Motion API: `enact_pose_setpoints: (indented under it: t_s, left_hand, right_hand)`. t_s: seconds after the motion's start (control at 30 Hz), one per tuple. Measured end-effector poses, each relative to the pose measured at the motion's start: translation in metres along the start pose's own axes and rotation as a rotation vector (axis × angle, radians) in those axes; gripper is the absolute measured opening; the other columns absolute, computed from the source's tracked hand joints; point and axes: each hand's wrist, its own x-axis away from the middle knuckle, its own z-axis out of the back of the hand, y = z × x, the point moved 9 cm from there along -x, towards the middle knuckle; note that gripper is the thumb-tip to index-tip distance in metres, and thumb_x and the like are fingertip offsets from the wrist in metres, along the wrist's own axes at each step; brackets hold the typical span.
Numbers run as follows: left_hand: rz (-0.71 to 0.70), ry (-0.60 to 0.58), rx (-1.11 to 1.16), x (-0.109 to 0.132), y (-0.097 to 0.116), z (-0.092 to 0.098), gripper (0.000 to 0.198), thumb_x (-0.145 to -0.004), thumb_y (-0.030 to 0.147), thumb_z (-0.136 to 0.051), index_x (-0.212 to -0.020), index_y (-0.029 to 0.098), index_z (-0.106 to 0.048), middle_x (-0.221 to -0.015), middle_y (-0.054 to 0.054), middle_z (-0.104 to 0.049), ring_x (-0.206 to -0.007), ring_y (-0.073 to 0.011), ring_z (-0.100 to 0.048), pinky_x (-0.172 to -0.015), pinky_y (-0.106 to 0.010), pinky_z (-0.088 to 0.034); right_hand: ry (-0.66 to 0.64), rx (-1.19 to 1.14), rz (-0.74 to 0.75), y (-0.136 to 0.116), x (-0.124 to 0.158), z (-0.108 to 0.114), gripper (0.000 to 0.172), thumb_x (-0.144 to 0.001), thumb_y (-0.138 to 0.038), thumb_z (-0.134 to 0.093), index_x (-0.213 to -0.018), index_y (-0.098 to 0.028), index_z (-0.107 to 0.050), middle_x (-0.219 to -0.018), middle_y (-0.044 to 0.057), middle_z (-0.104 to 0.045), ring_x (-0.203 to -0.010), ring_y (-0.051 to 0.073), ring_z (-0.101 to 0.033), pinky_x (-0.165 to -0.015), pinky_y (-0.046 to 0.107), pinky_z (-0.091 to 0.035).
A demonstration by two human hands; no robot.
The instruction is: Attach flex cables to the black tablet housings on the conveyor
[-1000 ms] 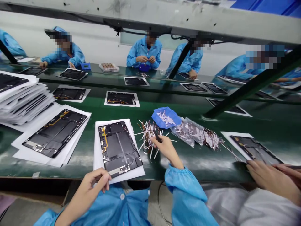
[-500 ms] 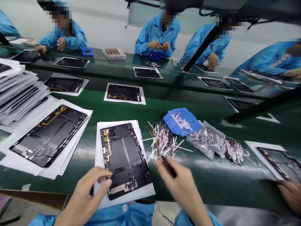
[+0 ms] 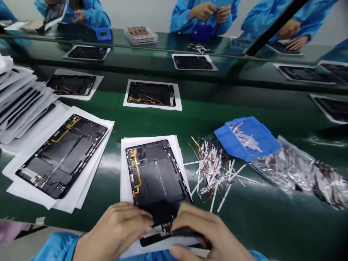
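Along the near edge of the green tabletop (image 3: 272, 224), both of the person's hands sit on a black tablet panel (image 3: 157, 177), which has an amber flex cable (image 3: 136, 170) running down its upper left. The panel lies on a stack of white sheets (image 3: 123, 170) directly in front of the person. The right hand (image 3: 206, 232), out over a heap of cut white strips (image 3: 214, 170) a moment ago, has come back to the panel's lower end. Its fingers curl over a slim dark tool (image 3: 187, 232) that may be tweezers, though the grip on it is half hidden. The left hand (image 3: 114, 228) lies bent against the same end, with its fingers on the panel's surface; whether it is clamping cannot be told. Beyond the strips sit a blue tray (image 3: 247, 139) holding more strips and some foil bags (image 3: 288, 166). Another tablet panel (image 3: 61, 156) rests on paper to the left, beside a tall pile of sheets (image 3: 16, 98).
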Motion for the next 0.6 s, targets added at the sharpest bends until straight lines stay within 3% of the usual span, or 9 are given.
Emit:
enact_pose_setpoints:
  t_s: [0.03,0.1,0.17,0.27,0.37,0.47,0.6]
  left_hand:
    - [0.147,0.052,0.153,0.0,-0.017,0.003,0.024,-0.101,0.028,-0.052,-0.102,0.019,-0.074,-0.102,-0.004,-0.078,-0.092,-0.0178,-0.074,-0.083,-0.027,-0.059]
    - [0.445,0.197,0.51,0.002,-0.049,0.004,0.023,-0.097,0.037,-0.06,-0.098,0.02,-0.077,-0.096,-0.005,-0.079,-0.09,-0.0185,-0.076,-0.08,-0.026,-0.061]
    - [0.625,0.316,0.861,0.002,-0.065,-0.005,0.028,-0.091,0.045,-0.067,-0.095,0.02,-0.078,-0.093,-0.006,-0.08,-0.086,-0.0185,-0.077,-0.076,-0.024,-0.062]
    - [0.687,0.343,1.207,-0.01,-0.065,-0.019,0.031,-0.084,0.048,-0.074,-0.094,0.019,-0.078,-0.096,-0.007,-0.079,-0.081,-0.0156,-0.076,-0.072,-0.02,-0.06]
    - [0.725,0.33,1.306,-0.013,-0.062,-0.027,0.03,-0.083,0.046,-0.077,-0.093,0.019,-0.078,-0.094,-0.007,-0.079,-0.079,-0.0127,-0.076,-0.071,-0.016,-0.058]
    - [0.724,0.346,1.307,-0.01,-0.061,-0.027,0.03,-0.081,0.046,-0.078,-0.093,0.018,-0.078,-0.091,-0.007,-0.079,-0.079,-0.0123,-0.075,-0.074,-0.016,-0.058]
    - [0.705,0.358,1.27,-0.005,-0.058,-0.025,0.03,-0.082,0.048,-0.076,-0.091,0.019,-0.079,-0.091,-0.006,-0.079,-0.085,-0.0141,-0.075,-0.078,-0.018,-0.057]
  right_hand:
    - [0.133,-0.087,0.002,0.0,-0.001,0.012,0.003,-0.083,-0.026,-0.071,-0.08,-0.025,-0.071,-0.079,0.001,-0.067,-0.062,0.014,-0.062,-0.054,0.023,-0.047]
    - [0.384,-0.244,0.0,0.005,0.002,0.028,0.023,-0.092,-0.033,-0.062,-0.074,-0.023,-0.072,-0.084,0.005,-0.068,-0.065,0.015,-0.061,-0.055,0.025,-0.047]
    - [0.474,-0.379,0.018,0.01,0.003,0.021,0.041,-0.098,-0.039,-0.053,-0.065,-0.022,-0.071,-0.082,0.007,-0.068,-0.067,0.016,-0.061,-0.058,0.027,-0.048]
    - [0.383,-0.585,0.064,0.017,-0.006,-0.017,0.045,-0.098,-0.046,-0.051,-0.068,-0.02,-0.07,-0.069,0.004,-0.064,-0.056,0.013,-0.056,-0.051,0.025,-0.046]
    - [0.356,-0.795,0.065,0.029,-0.012,-0.045,0.029,-0.096,-0.043,-0.058,-0.081,-0.022,-0.071,-0.075,0.001,-0.063,-0.045,0.007,-0.05,-0.042,0.02,-0.041]
    - [0.436,-0.828,0.048,0.036,-0.014,-0.044,0.009,-0.093,-0.032,-0.065,-0.097,-0.027,-0.072,-0.09,0.001,-0.065,-0.055,0.007,-0.06,-0.049,0.019,-0.05]
    - [0.45,-0.683,0.009,0.028,-0.013,-0.035,0.018,-0.086,-0.015,-0.071,-0.096,-0.03,-0.072,-0.094,0.001,-0.068,-0.085,0.015,-0.069,-0.072,0.025,-0.06]
